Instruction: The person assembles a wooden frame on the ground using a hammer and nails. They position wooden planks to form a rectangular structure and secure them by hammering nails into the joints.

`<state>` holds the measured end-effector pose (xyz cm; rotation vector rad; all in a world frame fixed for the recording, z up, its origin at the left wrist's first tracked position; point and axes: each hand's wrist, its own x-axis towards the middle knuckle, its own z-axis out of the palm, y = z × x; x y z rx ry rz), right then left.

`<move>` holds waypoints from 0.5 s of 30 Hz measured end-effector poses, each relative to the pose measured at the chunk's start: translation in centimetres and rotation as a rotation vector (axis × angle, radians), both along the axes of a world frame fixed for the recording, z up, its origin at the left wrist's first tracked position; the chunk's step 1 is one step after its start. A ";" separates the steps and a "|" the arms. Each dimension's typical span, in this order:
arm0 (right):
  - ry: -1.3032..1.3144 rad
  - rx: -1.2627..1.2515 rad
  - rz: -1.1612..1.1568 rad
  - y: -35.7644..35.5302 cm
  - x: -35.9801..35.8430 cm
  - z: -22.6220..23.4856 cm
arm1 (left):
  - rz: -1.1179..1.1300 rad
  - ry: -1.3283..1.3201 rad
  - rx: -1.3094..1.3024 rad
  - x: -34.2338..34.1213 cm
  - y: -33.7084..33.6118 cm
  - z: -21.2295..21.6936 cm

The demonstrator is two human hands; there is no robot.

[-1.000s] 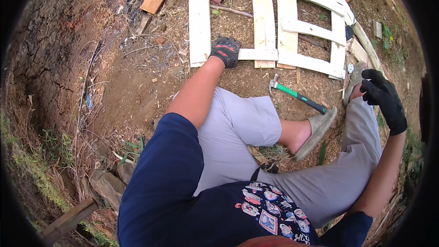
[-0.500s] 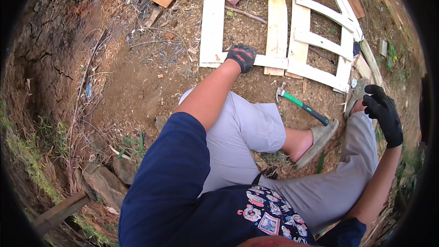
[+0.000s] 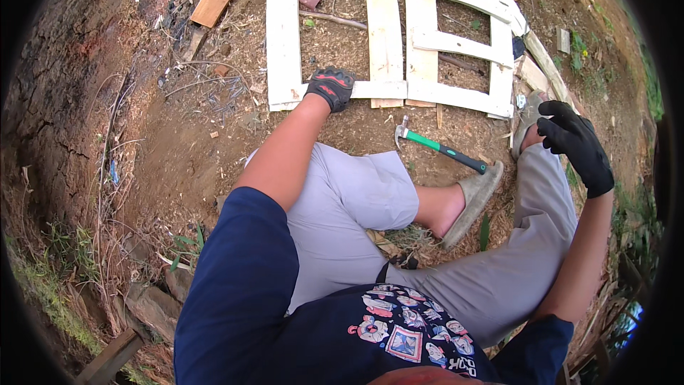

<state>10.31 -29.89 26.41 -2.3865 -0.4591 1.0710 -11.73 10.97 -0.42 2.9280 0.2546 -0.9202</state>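
Observation:
My left hand (image 3: pixel 331 88), in a black glove with red marks, is closed over the long lower white board (image 3: pixel 449 95) near its left end. This board lies across the lower ends of several upright boards, among them a wide white one (image 3: pixel 283 43) at the left and a pale pointed one (image 3: pixel 385 36). Over my right knee my right hand (image 3: pixel 576 144), in a black glove, is raised with its fingers loosely bent and apart; I see nothing in it. A claw hammer (image 3: pixel 443 148) with a green and black handle lies on the ground between the boards and my left shoe.
Shorter white slats (image 3: pixel 463 48) cross the boards at the right. A long white strip (image 3: pixel 545 64) slants down beside them toward my right foot. A reddish-brown wood block (image 3: pixel 214 1) lies at the far left, near scattered nails (image 3: pixel 224 93). Rocks (image 3: pixel 153 306) sit lower left.
The view has shifted, so the boards, hammer and legs appear farther left and slightly higher. My left hand stays on the lower board; my right hand remains raised near my right knee.

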 end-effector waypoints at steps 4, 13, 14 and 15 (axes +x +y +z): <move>-0.001 0.008 -0.024 -0.2 -0.2 0.2 | 0.002 0.000 -0.021 0.5 -0.2 0.7; 0.036 0.020 -0.052 -0.8 0.1 -0.2 | -0.034 -0.057 -0.002 -0.1 0.3 -0.3; 0.037 0.015 -0.059 -0.8 0.1 -0.1 | -0.032 -0.056 0.000 0.0 0.2 -0.3; 0.038 0.009 -0.065 -0.8 0.1 -0.1 | -0.030 -0.054 0.002 0.1 0.1 -0.2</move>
